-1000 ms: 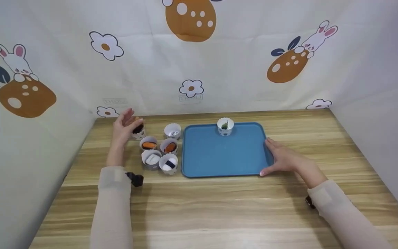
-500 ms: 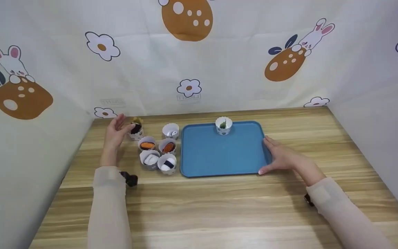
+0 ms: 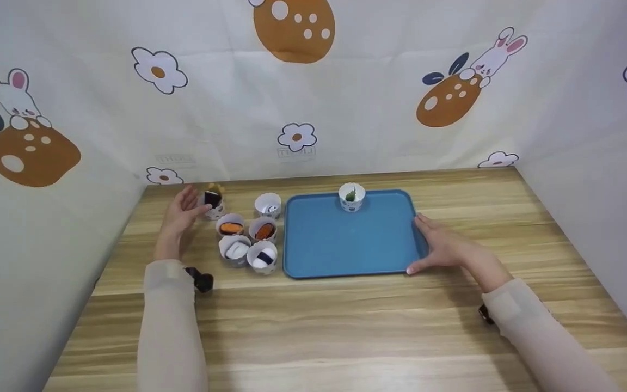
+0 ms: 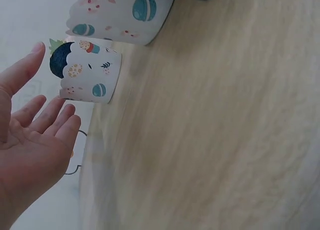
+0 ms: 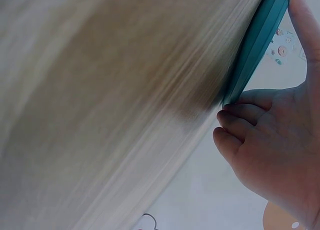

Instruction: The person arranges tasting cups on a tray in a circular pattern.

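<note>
- The table point(image 3: 346, 321) looks like light wood with a smooth, slightly shiny grain.
- The blue tray point(image 3: 346, 245) looks like matt plastic.
- The small cup point(image 4: 87, 72) looks like printed paper.
- The backdrop point(image 3: 373, 98) looks like soft printed cloth.

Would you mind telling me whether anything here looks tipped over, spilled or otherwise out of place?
Nothing stands out. The six small paper cups left of the blue plastic tray stand upright, as does the one cup on it. The left hand is open beside the far-left cup; the right hand rests against the tray's edge.
</note>
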Demonstrator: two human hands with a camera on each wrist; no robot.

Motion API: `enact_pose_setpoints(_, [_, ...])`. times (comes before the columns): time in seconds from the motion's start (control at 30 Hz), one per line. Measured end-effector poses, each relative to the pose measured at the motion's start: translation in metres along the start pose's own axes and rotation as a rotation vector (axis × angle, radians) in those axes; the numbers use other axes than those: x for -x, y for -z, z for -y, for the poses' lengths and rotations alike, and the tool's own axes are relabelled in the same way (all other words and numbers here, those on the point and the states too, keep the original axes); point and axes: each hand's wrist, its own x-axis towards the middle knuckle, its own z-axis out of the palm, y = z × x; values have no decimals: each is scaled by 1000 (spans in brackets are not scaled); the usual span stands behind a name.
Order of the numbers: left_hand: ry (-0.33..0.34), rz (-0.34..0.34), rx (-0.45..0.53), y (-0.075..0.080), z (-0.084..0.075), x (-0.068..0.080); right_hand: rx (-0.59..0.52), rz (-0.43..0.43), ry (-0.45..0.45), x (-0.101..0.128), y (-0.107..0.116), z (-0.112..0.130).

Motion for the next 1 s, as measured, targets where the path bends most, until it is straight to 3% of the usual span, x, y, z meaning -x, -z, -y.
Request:
enact_pose_setpoints(0.37, [63,20,-5,-3,7,-4,1,-13,7,-1,0,-1])
enact_pose_setpoints(1.0, [66,-72,-167,-13,15,-13,4,11,-29,-1,0,0])
